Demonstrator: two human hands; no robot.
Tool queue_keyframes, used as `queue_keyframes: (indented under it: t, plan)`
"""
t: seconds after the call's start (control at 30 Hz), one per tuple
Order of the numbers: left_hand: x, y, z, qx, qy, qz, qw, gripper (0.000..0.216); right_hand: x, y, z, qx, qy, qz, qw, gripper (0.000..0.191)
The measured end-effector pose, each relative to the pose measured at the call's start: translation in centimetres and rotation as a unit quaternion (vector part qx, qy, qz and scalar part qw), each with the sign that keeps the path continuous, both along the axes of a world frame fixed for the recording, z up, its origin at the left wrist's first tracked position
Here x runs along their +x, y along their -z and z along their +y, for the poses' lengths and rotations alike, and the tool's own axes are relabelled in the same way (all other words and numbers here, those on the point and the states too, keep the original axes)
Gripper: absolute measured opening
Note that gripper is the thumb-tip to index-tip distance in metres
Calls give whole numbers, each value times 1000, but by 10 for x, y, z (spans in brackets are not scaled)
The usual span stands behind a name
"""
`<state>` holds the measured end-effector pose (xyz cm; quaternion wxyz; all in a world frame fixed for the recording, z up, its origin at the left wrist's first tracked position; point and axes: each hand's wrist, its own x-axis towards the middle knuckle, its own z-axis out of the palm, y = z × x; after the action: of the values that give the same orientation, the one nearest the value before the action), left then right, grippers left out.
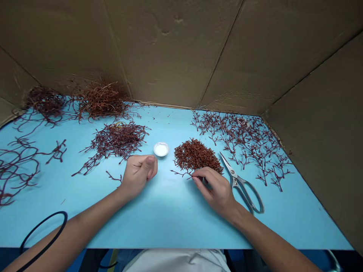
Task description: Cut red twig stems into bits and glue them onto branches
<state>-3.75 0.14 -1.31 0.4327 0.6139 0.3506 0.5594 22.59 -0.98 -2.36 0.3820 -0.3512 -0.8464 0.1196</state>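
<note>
1. White shirt fabric (pixel 176 260) lies nearest, at the near edge of the pale blue tabletop (pixel 176 223), with a black cord loop (pixel 42 230) near left.
2. Left hand (pixel 138 175): its fingers curl closed toward the palm, thumb across them. It seems to hold nothing, though the palm is hidden. It hovers just near of a small round white dish (pixel 161 149).
3. Right hand (pixel 215 189): its curled fingers (pixel 200 179) reach forward, their tips on a thin dark-red sprig (pixel 181 173) at the near edge of a compact heap of short rust-red twig pieces (pixel 195 155). The thumb is hidden, so I cannot tell whether they grip it.
4. Handling: lifting that sprig by its free end would likely keep the heap undisturbed.
5. Steel scissors with looped handles (pixel 241 185) lie just right of the right hand, close enough to knock.
6. Farther off, long dark-red branching twigs lie in a loose pile (pixel 113 141), in tangled far-left heaps (pixel 100 100), and in a spread far-right layer (pixel 241 143). Brown cardboard walls (pixel 170 49) stand behind.
</note>
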Motion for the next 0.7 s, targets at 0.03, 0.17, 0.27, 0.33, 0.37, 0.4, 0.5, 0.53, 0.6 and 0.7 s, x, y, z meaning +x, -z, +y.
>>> queue_keyframes:
  t: [0.03,0.17,0.27,0.33,0.37,0.4,0.5,0.53,0.6,0.7]
  plan:
    - [-1,1,0,5,3,-1,1000,70,0,0,0,1,2,4,1000,12]
    - [2,1,1,4,32,29,999,66,1,-2,0,0,12,13,1000,13]
    - [7,-2,0,-42,68,15,997,46,2,-3,0,-6,19,16,1000,13]
    - [8,-3,-1,-64,81,5,995,42,1,-4,0,-6,20,18,1000,13]
    - [8,-3,-1,-68,75,3,995,46,1,-4,1,-4,18,19,1000,13]
    - [7,-3,-2,-67,64,6,996,52,1,-4,1,-1,16,21,1000,13]
    - [3,0,-2,-41,42,8,998,69,1,-4,1,6,13,30,999,14]
    - [2,1,-2,-29,47,9,998,72,1,-4,1,7,15,32,999,15]
    - [2,0,-2,-13,65,22,998,72,2,-4,1,4,20,38,999,16]
    - [6,-4,-5,-33,93,25,995,57,3,-4,1,1,27,46,999,17]
